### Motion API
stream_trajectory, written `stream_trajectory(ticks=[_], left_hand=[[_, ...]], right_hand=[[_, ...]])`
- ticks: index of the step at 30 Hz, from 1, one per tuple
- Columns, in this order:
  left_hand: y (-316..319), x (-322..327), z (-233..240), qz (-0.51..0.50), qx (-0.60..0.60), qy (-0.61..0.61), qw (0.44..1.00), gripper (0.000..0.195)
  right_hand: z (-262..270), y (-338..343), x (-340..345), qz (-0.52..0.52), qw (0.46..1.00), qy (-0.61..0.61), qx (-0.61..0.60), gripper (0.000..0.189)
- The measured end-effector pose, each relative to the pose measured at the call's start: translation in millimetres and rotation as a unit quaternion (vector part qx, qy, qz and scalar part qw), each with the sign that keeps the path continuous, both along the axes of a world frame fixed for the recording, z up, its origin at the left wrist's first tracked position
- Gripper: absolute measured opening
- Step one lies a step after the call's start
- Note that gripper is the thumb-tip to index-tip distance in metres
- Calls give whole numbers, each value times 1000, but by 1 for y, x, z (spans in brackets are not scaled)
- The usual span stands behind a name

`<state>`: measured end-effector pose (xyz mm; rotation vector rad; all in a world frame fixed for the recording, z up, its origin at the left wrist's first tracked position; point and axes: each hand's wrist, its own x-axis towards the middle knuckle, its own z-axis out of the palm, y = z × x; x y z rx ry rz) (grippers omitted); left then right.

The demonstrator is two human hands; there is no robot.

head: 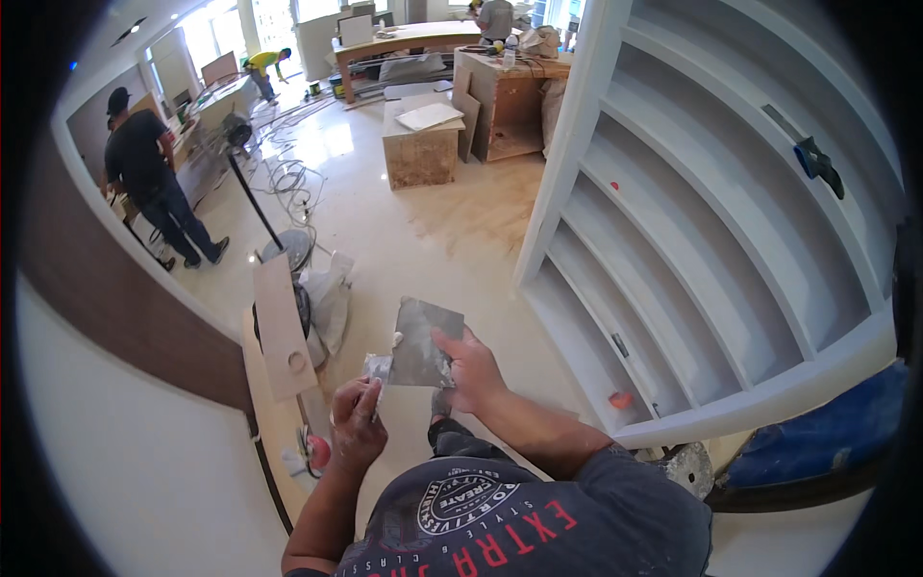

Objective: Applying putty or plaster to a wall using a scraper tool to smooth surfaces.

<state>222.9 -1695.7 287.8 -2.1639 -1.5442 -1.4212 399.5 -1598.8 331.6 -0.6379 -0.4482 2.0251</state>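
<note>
My left hand point(358, 422) grips a small putty knife point(378, 366) by its handle. Its blade is smeared with pale filler and meets the left edge of a flat grey plate point(427, 342). That plate, also marked with filler, is held at its right side by my right hand point(476, 371), thumb on top. A small white lump of filler point(397, 337) clings to the plate's left edge. Both hands are in front of my body, above the floor.
White built-in shelves point(678, 238) rise on the right, with a dark-handled tool point(818, 167) on one. A wooden board point(283, 328) and a plastic bag point(333, 303) stand at left. Beyond are a pedestal fan point(236, 130), loose cables point(292, 180), a wooden box point(420, 155) and several people.
</note>
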Motion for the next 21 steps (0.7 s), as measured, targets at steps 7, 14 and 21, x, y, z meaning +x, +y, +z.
stream_trajectory(ticks=[7,14,21], left_hand=[[129,-64,-7,56,-5,5,998,49],[258,-84,25,-6,20,104,994,53],[413,-129,21,-86,43,-89,991,33]], right_hand=[[-21,155,-47,-219,947,-155,180,28],[1,214,-107,-176,820,-373,397,33],[-26,274,-97,-55,780,-483,394,36]])
